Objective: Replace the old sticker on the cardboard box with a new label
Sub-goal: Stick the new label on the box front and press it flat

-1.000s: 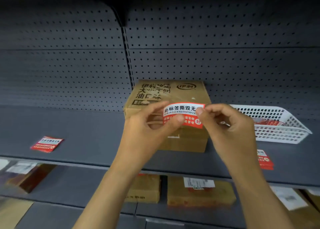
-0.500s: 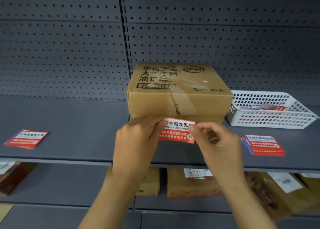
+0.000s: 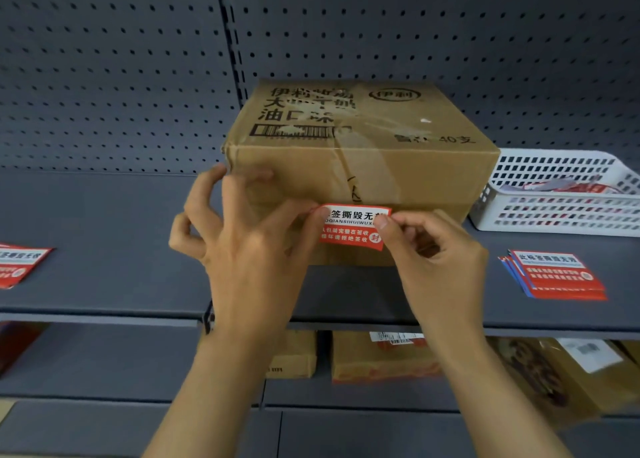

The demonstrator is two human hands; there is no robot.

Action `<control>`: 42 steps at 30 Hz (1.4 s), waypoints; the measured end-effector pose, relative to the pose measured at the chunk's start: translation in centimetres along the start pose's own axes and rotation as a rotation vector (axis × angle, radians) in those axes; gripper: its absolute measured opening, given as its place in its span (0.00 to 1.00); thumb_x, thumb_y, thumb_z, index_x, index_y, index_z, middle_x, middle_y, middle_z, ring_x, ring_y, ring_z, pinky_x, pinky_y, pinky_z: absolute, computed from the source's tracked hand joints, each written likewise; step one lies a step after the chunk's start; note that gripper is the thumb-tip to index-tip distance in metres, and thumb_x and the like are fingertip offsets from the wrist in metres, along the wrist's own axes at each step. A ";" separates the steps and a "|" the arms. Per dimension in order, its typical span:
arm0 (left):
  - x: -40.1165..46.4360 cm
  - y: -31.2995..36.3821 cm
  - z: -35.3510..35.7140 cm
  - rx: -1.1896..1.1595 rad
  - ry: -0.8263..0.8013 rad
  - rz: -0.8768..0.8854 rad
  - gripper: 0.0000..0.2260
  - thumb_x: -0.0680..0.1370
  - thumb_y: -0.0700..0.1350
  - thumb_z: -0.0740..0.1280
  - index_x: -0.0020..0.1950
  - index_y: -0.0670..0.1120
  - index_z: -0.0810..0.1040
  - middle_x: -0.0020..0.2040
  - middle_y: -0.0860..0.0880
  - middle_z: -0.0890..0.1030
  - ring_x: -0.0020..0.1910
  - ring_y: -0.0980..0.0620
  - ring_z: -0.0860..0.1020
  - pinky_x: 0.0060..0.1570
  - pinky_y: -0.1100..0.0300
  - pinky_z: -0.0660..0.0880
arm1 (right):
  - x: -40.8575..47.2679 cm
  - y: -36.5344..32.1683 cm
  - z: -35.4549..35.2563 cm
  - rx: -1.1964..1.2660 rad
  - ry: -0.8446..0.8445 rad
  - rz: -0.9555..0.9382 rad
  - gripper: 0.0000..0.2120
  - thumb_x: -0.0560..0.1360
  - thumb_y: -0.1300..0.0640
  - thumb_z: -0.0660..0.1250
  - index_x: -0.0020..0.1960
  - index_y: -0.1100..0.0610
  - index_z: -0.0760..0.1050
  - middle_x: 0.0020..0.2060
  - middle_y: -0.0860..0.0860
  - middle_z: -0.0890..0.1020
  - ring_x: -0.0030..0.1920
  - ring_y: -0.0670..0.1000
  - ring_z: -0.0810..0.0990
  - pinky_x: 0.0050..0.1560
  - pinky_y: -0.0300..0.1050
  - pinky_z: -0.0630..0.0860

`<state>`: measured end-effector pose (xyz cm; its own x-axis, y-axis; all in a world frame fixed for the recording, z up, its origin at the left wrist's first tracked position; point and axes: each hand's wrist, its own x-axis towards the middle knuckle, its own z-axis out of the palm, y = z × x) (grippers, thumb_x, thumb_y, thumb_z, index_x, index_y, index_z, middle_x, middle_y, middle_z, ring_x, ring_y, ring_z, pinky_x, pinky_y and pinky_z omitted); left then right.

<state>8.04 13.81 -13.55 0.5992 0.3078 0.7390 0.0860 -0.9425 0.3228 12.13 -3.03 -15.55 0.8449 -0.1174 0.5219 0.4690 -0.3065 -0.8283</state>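
A brown cardboard box (image 3: 363,166) with black print and clear tape stands on the grey shelf (image 3: 104,249). A red and white label (image 3: 353,227) lies against the lower part of the box's front face. My left hand (image 3: 249,246) pinches the label's left edge with thumb and forefinger, its other fingers spread against the box's left corner. My right hand (image 3: 433,260) pinches the label's right edge between thumb and forefinger. Whether the label sticks to the cardboard cannot be told.
A white plastic basket (image 3: 561,194) with red scraps stands right of the box. A stack of red labels (image 3: 554,274) lies at the right of the shelf, another pile (image 3: 20,263) at the left. Several cardboard boxes (image 3: 377,360) sit on the shelf below. Pegboard backs the shelf.
Both hands have brought the label down from in front of the box's top to the lower front face. The view has come closer to the box.
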 end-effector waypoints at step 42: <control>2.8 -2.3 -0.4 0.131 0.087 0.161 0.20 0.71 0.67 0.72 0.42 0.49 0.78 0.49 0.46 0.76 0.53 0.44 0.69 0.52 0.46 0.61 | 0.9 0.3 0.6 -0.312 0.175 -0.014 0.16 0.68 0.37 0.77 0.36 0.49 0.81 0.27 0.43 0.79 0.29 0.46 0.79 0.33 0.48 0.77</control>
<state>9.19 16.86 -12.00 0.5428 0.1567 0.8251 0.1005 -0.9875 0.1215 13.21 -2.63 -15.40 0.7695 -0.2631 0.5820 0.3560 -0.5798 -0.7329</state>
